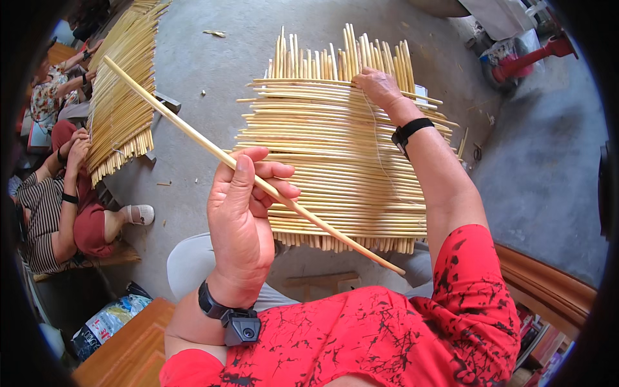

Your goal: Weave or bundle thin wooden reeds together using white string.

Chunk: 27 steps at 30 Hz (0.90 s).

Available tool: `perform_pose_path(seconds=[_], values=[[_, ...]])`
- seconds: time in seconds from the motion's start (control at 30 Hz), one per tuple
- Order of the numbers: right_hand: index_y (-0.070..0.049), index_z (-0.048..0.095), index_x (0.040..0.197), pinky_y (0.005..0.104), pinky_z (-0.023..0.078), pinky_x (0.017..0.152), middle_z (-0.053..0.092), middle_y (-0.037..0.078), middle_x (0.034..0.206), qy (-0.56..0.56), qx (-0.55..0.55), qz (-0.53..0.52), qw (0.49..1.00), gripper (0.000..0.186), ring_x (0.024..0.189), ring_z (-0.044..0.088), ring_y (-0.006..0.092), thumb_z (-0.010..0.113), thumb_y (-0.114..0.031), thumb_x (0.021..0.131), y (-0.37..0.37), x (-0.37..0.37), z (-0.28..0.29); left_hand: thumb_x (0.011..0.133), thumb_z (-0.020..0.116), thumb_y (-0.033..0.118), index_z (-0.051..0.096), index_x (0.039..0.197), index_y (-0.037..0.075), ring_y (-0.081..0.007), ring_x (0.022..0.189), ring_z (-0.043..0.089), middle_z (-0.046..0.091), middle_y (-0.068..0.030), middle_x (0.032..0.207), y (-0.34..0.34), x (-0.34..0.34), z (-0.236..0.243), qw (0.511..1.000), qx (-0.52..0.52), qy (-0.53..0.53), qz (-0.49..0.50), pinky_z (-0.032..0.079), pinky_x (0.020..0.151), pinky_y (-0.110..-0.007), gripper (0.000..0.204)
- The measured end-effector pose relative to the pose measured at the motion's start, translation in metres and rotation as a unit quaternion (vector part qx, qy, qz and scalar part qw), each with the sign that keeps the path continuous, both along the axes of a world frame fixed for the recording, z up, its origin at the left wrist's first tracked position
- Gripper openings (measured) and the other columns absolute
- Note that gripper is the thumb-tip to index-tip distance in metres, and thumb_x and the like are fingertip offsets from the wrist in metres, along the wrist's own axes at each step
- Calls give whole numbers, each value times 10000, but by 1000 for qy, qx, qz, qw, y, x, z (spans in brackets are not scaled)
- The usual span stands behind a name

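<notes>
A long, pale peeled stalk (167,111) slants across the view from upper left to lower right. My left hand (240,213) grips it near its middle, thumb against the fingers. Below it lies a mat of straight stalks (322,174), laid crosswise over a layer of upright ones. At the mat's far edge, my right hand (382,88) is closed, its fingertips pressed down by the last crosswise stalk. A thin thread (379,151) runs from under those fingers down over the mat toward its right side. The tips of the right fingers are partly hidden.
To the left, people (48,213) sit working at a second stalk mat (126,97) on a stand. A red metal stand (525,58) and plastic bags are at the far right. A wooden board (122,348) and a plastic sack (109,322) lie near left; a wooden frame (548,284) is near right.
</notes>
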State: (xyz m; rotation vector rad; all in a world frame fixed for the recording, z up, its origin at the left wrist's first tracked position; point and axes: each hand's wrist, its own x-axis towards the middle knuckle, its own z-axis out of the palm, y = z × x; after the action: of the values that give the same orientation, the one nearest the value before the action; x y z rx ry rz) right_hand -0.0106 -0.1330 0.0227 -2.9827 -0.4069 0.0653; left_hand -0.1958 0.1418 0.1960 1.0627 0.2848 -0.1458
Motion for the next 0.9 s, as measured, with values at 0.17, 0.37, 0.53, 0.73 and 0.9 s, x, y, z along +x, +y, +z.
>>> perform_pose_path(seconds=[0.17,0.37,0.53,0.73,0.9], values=[[-159,633,978,367,459,787,571,60,979,-6,15,11,1000,217,943,572,250,498,-116,814,-4,-9,2,922,464,286,507,1017,18,-158,633,600,613,-148,822,0,-3,-3,1000,11,-8,-3,507,604,-280,287],[-126,608,1007,375,475,733,583,103,933,-128,135,-91,978,197,861,573,321,568,-99,815,-35,-20,19,921,468,278,500,1028,14,-165,676,610,614,-144,846,-3,-4,-5,999,2,-32,-24,507,637,-285,287],[-81,621,1007,302,500,618,631,72,780,1,294,-158,943,201,701,619,204,555,-171,839,-66,-63,82,918,480,260,507,1031,16,-163,787,595,597,-109,909,-1,2,-10,1000,-2,-29,-9,495,678,-280,270],[-23,583,1061,231,480,648,613,20,836,156,300,-67,939,244,761,585,104,525,-193,895,-50,-165,149,900,511,245,501,1047,-4,-197,906,576,584,-132,950,-5,4,-16,997,-8,-79,2,512,770,-360,289],[-17,583,1015,316,466,746,618,107,891,128,310,91,938,216,843,591,210,526,-178,884,13,-236,152,908,496,217,510,990,0,-193,839,586,590,-115,889,-25,2,-26,997,-40,-58,-36,531,743,-372,232]])
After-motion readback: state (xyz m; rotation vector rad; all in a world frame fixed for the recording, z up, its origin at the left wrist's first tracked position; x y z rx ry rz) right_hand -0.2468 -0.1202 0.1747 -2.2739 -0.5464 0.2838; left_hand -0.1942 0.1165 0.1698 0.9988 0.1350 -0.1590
